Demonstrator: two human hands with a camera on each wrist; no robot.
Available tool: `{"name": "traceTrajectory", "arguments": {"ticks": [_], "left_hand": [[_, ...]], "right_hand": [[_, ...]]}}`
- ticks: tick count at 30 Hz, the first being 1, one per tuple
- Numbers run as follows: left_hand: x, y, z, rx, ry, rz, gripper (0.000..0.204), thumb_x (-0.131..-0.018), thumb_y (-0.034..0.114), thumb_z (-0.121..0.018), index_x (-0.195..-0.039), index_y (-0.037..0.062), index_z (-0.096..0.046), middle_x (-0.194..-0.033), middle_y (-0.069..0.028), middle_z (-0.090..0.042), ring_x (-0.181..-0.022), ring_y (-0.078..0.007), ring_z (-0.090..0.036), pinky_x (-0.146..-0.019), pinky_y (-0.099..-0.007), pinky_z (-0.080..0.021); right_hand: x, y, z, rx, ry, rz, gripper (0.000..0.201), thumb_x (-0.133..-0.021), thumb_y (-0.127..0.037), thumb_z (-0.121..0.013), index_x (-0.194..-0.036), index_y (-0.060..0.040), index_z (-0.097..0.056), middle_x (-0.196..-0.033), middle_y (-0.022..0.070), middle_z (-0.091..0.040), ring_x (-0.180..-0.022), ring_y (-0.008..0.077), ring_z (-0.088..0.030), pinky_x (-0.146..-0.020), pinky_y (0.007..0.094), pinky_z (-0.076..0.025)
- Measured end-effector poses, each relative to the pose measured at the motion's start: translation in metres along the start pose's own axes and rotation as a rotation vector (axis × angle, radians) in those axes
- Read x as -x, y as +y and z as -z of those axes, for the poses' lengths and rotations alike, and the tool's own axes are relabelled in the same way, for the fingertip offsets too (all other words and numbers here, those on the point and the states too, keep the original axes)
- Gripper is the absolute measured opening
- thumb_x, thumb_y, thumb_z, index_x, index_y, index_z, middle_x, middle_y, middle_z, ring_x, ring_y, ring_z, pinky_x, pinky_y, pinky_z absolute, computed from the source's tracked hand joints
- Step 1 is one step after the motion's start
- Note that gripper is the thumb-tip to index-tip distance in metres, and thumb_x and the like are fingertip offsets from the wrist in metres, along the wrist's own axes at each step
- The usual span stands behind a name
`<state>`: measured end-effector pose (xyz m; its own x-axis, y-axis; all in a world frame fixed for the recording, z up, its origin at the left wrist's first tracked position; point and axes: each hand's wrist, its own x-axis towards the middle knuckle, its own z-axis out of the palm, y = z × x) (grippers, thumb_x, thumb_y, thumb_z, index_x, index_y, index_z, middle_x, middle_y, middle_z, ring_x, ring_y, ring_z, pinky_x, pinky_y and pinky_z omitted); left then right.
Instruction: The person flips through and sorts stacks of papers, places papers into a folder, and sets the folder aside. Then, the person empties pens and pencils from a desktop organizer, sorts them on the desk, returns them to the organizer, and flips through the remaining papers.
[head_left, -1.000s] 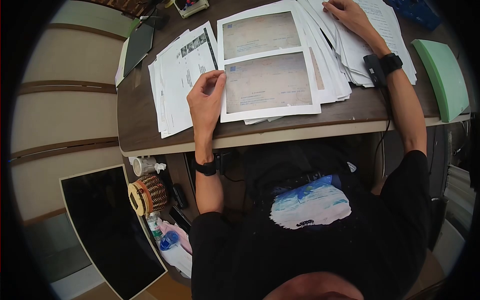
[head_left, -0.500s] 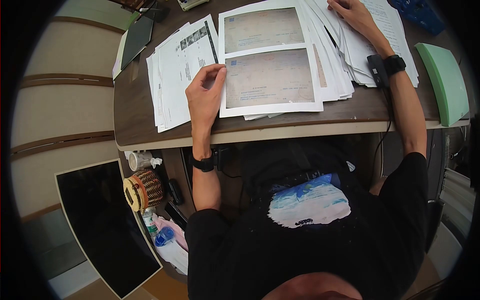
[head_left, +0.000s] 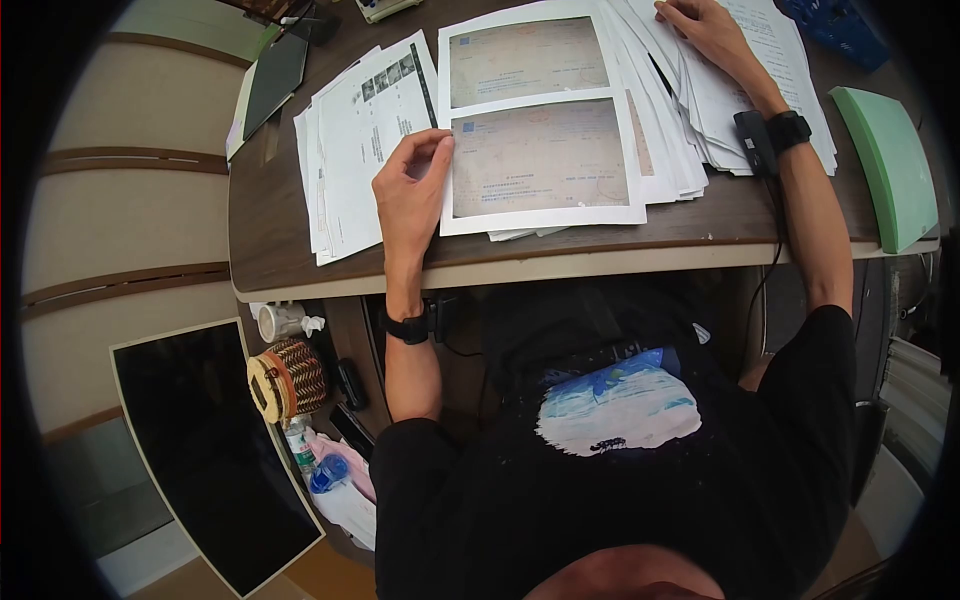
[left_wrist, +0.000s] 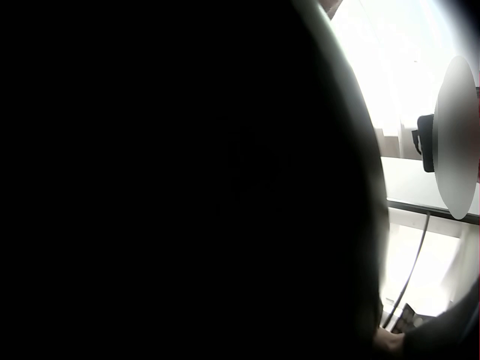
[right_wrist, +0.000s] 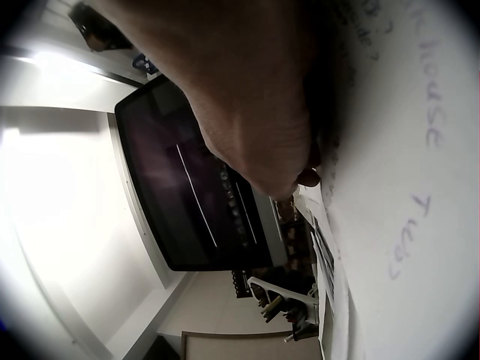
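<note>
A sheet printed with two grey document copies (head_left: pixel 540 155) lies on the desk in front of the person. At its left edge is the left hand (head_left: pixel 410 185), thumb and forefinger pinching the margin. The right hand (head_left: pixel 712 38) is over the pile of loose papers (head_left: pixel 775 120) at the far right, its thumb and forefinger together on a sheet. In the right wrist view, the right hand (right_wrist: pixel 247 97) has its fingertips at the paper edge, beside a page with handwriting (right_wrist: pixel 420 187). Darkness fills most of the left wrist view, hiding the left fingers there.
More printed sheets (head_left: pixel 365 150) lie left of the left hand. A green box-like object (head_left: pixel 885 165) stands at the desk's right end, a blue basket (head_left: pixel 840 30) behind it. Below left are a monitor (head_left: pixel 215 450), a woven drum-shaped container (head_left: pixel 290 380) and a cup (head_left: pixel 280 322).
The head view has shifted slightly, so the desk and papers sit a little higher in the picture. Both hands keep their places on the papers.
</note>
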<state>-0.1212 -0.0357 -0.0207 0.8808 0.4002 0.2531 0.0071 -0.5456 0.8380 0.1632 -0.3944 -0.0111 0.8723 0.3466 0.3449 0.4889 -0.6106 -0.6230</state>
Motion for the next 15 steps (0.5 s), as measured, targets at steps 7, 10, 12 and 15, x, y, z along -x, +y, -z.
{"name": "traceTrajectory", "arguments": {"ticks": [7,10,12,15], "left_hand": [[0.0001,-0.001,-0.0001,0.004,0.0,0.008,0.022,-0.102,0.017,-0.079,-0.117,0.001,-0.081,-0.099,-0.0061,-0.08,-0.094,-0.0124,-0.071,-0.092,-0.0285,-0.055],[0.0,-0.0003,-0.0005,0.003,0.002,-0.001,0.022,-0.102,0.017,-0.079,-0.117,0.0011,-0.081,-0.099,-0.0061,-0.08,-0.094,-0.0124,-0.071,-0.091,-0.0284,-0.055],[0.0002,0.0006,-0.0002,0.003,0.002,0.0,0.021,-0.102,0.017,-0.079,-0.117,0.001,-0.081,-0.099,-0.0062,-0.08,-0.094,-0.0124,-0.071,-0.091,-0.0282,-0.055],[0.0003,0.0016,-0.0002,-0.005,0.001,-0.008,0.021,-0.102,0.016,-0.079,-0.117,0.0009,-0.081,-0.098,-0.0062,-0.08,-0.093,-0.0124,-0.071,-0.091,-0.0282,-0.055]], "right_hand": [[0.0011,-0.0009,0.0003,-0.016,0.002,-0.001,0.038,-0.102,-0.033,-0.068,-0.103,0.0024,-0.08,-0.084,0.0146,-0.076,-0.079,0.0227,-0.07,-0.076,0.0399,-0.055],[0.0009,-0.0016,0.0008,-0.004,0.009,0.011,0.037,-0.102,-0.033,-0.068,-0.102,0.0025,-0.079,-0.084,0.0145,-0.076,-0.079,0.0226,-0.069,-0.075,0.04,-0.055],[0.0001,-0.0024,0.0013,0.007,-0.007,-0.012,0.037,-0.102,-0.033,-0.068,-0.101,0.0026,-0.079,-0.084,0.0145,-0.076,-0.078,0.0226,-0.069,-0.075,0.0402,-0.055],[0.0013,-0.0036,0.0025,-0.025,-0.014,-0.01,0.037,-0.102,-0.033,-0.068,-0.101,0.0025,-0.079,-0.084,0.0144,-0.075,-0.078,0.0226,-0.069,-0.075,0.0404,-0.055]]}}
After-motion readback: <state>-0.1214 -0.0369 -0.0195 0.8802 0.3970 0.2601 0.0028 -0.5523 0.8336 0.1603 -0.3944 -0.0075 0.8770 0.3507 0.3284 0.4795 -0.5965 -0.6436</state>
